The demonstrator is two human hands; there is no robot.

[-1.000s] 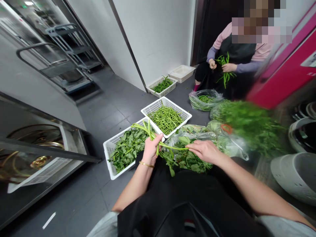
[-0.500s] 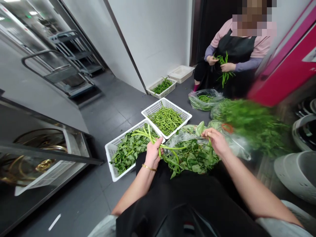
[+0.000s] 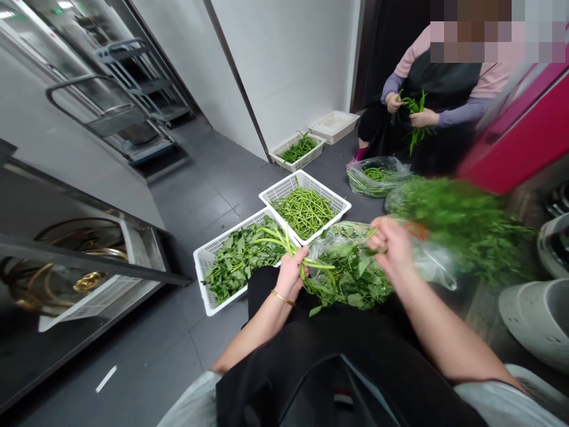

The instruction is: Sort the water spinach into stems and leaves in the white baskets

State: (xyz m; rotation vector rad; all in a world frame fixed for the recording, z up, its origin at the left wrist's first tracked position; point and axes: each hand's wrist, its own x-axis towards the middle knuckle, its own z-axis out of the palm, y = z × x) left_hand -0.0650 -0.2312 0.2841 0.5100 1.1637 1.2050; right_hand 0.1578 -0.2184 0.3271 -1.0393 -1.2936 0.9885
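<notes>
My left hand (image 3: 291,273) is closed round several pale green stems (image 3: 278,238), which stick out on both sides of the fist. Over the pile of leafy greens (image 3: 355,279), my right hand (image 3: 392,244) pinches a leafy sprig (image 3: 360,249), blurred by motion. The pile lies in front of my lap, partly on clear plastic (image 3: 326,243). Left of my left hand stands a white basket (image 3: 202,281) of leafy greens (image 3: 240,261). Behind it, another white basket (image 3: 335,198) holds cut green bean pods (image 3: 304,212).
A co-worker (image 3: 440,89) sits at the back right, holding green peppers (image 3: 418,112). Near them are a plastic bag (image 3: 362,184) of green pods and a blurred heap of herbs (image 3: 466,219). A white bucket (image 3: 528,308) stands right; a metal shelf (image 3: 146,290) stands left.
My right hand has turned and moved slightly, and the sprig in it now hangs lower. My left hand keeps its hold on the stems. The whole view has shifted a little.
</notes>
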